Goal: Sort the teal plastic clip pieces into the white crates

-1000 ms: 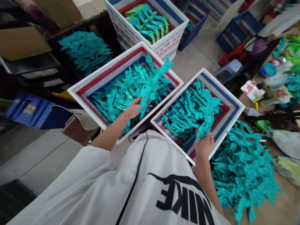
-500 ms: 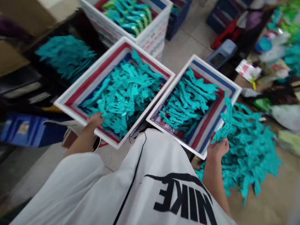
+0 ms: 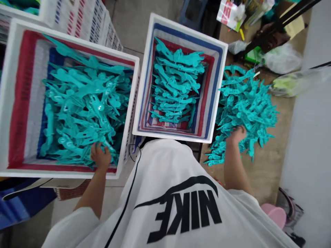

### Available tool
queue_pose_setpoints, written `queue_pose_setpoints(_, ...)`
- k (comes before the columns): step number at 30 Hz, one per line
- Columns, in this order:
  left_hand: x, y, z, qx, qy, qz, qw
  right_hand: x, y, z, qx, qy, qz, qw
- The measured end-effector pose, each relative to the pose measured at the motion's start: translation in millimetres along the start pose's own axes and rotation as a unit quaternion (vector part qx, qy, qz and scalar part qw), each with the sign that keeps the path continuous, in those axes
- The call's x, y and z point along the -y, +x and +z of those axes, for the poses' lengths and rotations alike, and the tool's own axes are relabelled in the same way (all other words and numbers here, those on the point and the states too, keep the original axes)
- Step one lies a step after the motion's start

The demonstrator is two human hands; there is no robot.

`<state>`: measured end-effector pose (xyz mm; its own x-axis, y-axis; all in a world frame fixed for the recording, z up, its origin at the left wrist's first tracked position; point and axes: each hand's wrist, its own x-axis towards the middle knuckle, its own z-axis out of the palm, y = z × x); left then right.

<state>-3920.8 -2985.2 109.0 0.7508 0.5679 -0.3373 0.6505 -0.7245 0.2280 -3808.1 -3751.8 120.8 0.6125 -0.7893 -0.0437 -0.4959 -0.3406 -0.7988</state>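
Observation:
My left hand is inside the near right corner of the left basket, its fingers apart and slightly bent over a heap of flat teal plastic pieces. No piece is visibly gripped there. My right hand is at a loose pile of the same teal pieces on the table. Its fingers are loosely bent, touching or just above the pile, with no piece visibly held. Between the hands, the smaller basket holds teal pieces laid side by side in a stack.
Another white basket stands at the far left. Plastic bags and a printed packet lie on the wooden table beside a pale wall. A pink container is at the lower right. A grey-blue stool stands beyond the smaller basket.
My right hand has gone from holding a teal piece beside the smaller basket to the pile. My left hand has moved from the left basket's rim onto its pieces. The view has turned right.

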Motion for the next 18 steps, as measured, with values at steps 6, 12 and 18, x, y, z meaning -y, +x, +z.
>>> queue_pose_setpoints(6, -103.4, -4.3, 52.6, 0.065, -0.004, 0.267, 0.962, -8.5, -65.7, 203.6, 0.314, -0.158, -0.054, 0.935)
queue_pose_setpoints(12, -171.5, -1.5, 124.7, 0.082, 0.025, 0.352, 0.932, -31.7, -12.1, 389.8, 0.421, -0.409, -0.175, 0.790)
queue_pose_setpoints(18, -172.3, -2.9, 114.4, 0.089, 0.024, 0.331, 0.939, -38.0, 1.1, 415.9, 0.496, -0.373, -0.173, 0.765)
